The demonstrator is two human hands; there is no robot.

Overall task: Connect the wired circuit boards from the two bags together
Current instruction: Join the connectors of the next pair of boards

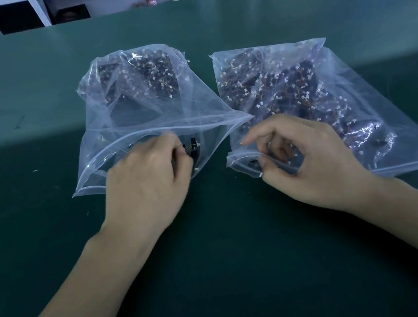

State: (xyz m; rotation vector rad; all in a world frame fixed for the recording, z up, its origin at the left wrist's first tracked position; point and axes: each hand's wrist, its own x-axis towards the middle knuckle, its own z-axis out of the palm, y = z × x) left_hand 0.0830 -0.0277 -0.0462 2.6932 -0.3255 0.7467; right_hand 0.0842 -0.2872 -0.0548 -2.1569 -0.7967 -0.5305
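Two clear plastic zip bags lie side by side on a dark green table (54,269). The left bag (103,137) stands puffed up, its mouth gaping open toward the person; the right bag (374,90) lies flatter and slants away to the right. Both hold heaps of small dark circuit boards tangled with thin reddish wires and tipped with little white connectors, which show through the plastic as a scatter of pale specks. In the left bag the heap (157,78) sits at the far end; in the right bag the heap (287,88) spreads along most of its length.

The left hand (145,186) reaches into the mouth of the left bag, fingers curled closed around a small black wired board (192,148) with a white connector. The right hand (311,159) sits at the mouth of the right bag, thumb and forefinger pinching the plastic edge near a white connector; whether it also grips a board cannot be told.
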